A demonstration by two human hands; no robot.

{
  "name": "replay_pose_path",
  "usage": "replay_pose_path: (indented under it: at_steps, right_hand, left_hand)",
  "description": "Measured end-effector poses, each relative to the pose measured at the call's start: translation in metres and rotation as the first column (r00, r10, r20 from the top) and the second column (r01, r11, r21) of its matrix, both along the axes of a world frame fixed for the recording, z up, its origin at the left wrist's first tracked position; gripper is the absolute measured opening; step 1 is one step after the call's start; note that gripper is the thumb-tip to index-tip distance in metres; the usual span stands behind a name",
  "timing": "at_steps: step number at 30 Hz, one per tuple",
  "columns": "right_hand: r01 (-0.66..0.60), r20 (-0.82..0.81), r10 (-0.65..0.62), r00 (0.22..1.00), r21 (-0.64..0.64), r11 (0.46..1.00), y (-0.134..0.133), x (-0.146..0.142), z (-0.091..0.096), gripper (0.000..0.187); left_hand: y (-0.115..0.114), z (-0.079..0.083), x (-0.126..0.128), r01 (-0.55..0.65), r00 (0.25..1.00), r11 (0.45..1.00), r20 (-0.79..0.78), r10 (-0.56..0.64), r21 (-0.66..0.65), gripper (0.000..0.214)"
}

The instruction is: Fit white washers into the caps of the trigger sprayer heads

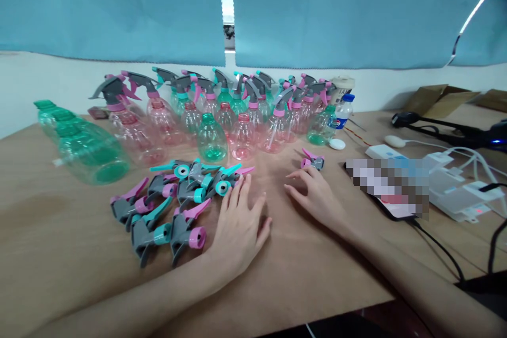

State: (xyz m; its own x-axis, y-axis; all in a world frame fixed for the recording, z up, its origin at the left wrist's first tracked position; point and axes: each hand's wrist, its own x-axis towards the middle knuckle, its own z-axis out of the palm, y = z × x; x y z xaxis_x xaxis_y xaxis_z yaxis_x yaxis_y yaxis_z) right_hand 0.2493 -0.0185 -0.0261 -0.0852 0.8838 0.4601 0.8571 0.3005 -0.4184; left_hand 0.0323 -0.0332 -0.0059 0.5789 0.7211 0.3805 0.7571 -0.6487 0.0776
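My left hand (240, 216) is open, palm down, its fingers stretched toward the right end of a pile of trigger spray heads. Its fingertips reach a grey spray head with a turquoise collar (222, 188); I cannot tell whether they press on it. Other heads in the pile have pink collars, such as the front one (197, 237). My right hand (317, 195) hovers over or rests on the table, fingers slightly bent and apart, holding nothing visible. Just beyond its knuckles lies a single grey-and-pink spray head (312, 161). Capless green (213, 140) and pink bottles (243, 140) stand behind.
Assembled spray bottles (277, 127) crowd the back, and several green bottles (91, 153) stand at left. A blue-capped drink bottle (344, 112) and white lid (337, 143) are at back right. A phone (386, 190), white power strips (455, 190) and cables occupy the right.
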Motion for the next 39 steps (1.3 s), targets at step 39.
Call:
replay_pose_path:
  at_steps: [39]
  right_hand:
    - [-0.091, -0.008, 0.092, 0.996, 0.137, 0.986, -0.016, -0.022, 0.016, 0.019]
  left_hand:
    - [0.004, -0.008, -0.002, 0.146, 0.988, 0.987, 0.052, -0.143, -0.067, 0.026]
